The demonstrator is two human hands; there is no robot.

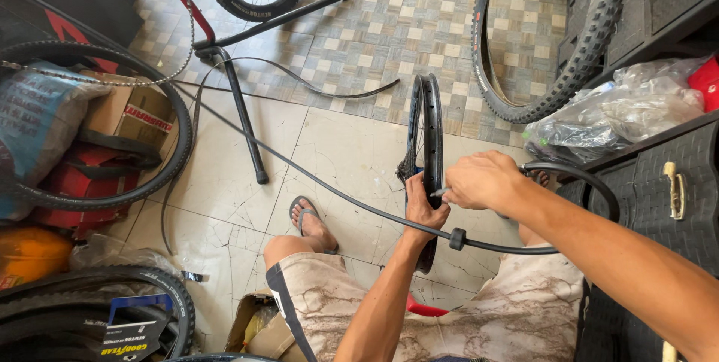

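Over cracked glossy tile, both hands [457, 193] grip the upright black rim [430, 134], right fingers pinching something small.

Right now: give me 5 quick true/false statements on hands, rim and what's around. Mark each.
1. The left hand grips the bare black rim, which stands upright on its edge. True.
2. The right hand rests flat on the floor. False: it is at the rim, next to the left hand, pinching something small I cannot make out.
3. A knobby tyre is mounted on the held rim. False: it stands apart, upper right.
4. A thin black tube with a valve passes under the hands. True.
5. The person's foot is in a boot. False: a flip-flop.
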